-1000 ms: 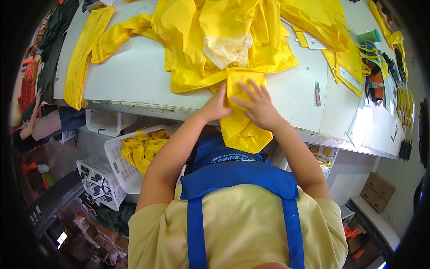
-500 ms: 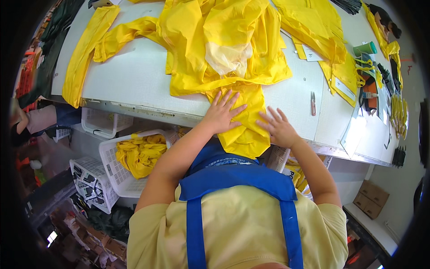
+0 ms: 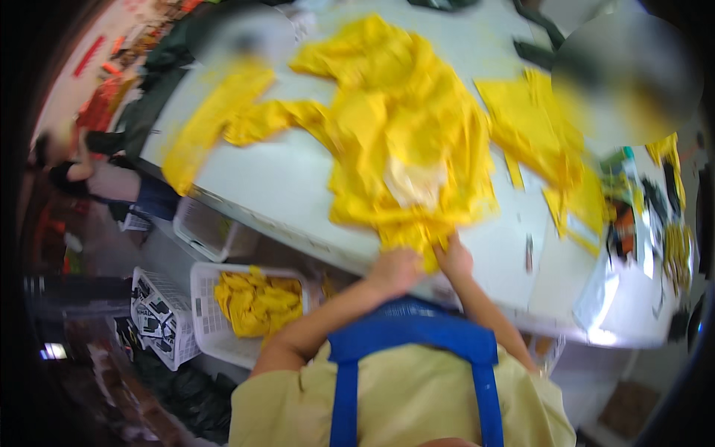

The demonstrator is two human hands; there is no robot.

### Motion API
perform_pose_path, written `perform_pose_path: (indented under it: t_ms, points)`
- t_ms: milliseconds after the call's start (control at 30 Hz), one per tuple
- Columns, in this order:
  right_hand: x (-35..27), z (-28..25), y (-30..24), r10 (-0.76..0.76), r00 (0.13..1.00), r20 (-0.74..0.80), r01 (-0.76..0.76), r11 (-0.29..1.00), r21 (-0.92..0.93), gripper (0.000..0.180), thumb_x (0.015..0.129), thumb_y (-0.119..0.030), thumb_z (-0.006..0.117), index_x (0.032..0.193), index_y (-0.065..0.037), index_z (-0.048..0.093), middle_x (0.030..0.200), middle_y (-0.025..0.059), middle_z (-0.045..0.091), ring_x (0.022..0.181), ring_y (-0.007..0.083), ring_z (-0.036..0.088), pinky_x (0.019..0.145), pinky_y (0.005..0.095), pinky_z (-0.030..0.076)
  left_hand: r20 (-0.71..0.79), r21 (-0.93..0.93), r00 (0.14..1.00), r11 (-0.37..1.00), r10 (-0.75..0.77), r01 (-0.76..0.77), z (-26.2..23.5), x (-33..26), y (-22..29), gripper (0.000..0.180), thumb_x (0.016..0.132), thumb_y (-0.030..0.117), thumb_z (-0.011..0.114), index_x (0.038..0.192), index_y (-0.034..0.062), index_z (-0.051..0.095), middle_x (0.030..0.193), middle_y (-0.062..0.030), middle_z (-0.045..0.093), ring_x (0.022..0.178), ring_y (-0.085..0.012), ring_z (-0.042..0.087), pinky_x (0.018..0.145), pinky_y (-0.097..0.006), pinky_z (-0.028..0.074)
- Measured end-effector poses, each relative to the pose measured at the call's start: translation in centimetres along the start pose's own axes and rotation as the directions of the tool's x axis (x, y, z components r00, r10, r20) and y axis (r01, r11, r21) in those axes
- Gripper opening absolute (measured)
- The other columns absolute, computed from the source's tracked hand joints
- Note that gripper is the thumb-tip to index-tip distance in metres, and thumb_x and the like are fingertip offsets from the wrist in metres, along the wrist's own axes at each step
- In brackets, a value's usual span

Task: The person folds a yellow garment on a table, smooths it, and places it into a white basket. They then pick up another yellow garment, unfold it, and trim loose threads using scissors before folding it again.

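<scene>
Garment (image 3: pixel 410 141), yellow, lies rumpled on white table (image 3: pixel 275 179), its narrow near end reaching the near edge. Left hand (image 3: pixel 397 271) curls closed on that end's left side; right hand (image 3: pixel 454 259) pinches its right side; detail blurred. Slim tool (image 3: pixel 529 254) lies right. White basket (image 3: pixel 205 316) of yellow fabric (image 3: pixel 257 302) stands left.

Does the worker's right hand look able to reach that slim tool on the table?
Probably yes: the slim tool lies to the right of the right hand, with white tabletop between them. That hand is at the yellow garment, though, and might first have to leave it.
</scene>
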State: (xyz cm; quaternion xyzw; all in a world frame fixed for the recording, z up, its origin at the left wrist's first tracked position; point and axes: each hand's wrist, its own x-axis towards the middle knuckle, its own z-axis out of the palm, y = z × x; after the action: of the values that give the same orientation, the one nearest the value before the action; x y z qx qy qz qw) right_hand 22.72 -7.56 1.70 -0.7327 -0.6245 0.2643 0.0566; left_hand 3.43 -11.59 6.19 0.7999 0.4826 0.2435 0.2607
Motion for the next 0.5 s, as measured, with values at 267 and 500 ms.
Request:
perform_pose_path:
  t_ms: [267,500]
  points:
    - [-3.1,-1.8,1.5,-0.813,0.524,-0.253,0.807,0.569,-0.156,0.045,0.07,-0.013,0.07,0.113,-0.009,0.057,0.111,0.0162,0.056,0.1,0.034,0.055,0.087,0.0436,0.044,0.003,0.222,0.993,0.968,0.122,-0.12,4.5,-0.9,-2.7,0.009,0.079,0.016,0.054,0.081,0.008,0.058,0.079,-0.0093,0.059,0.08,-0.029,0.059,0.069,-0.04,0.048]
    - [-1.3,-4.2,-2.5,-0.88,0.474,-0.021,0.862,0.469,-0.193,0.031,0.075,-0.023,0.066,0.104,-0.013,0.063,0.085,0.01,0.063,0.079,0.0312,0.06,0.071,0.041,0.047,0.203,-0.117,0.923,0.928,-0.326,0.354,3.0,2.9,-4.5,0.016,0.086,0.019,0.048,0.095,0.0061,0.05,0.079,-0.0159,0.064,0.077,-0.037,0.061,0.064,-0.045,0.046]
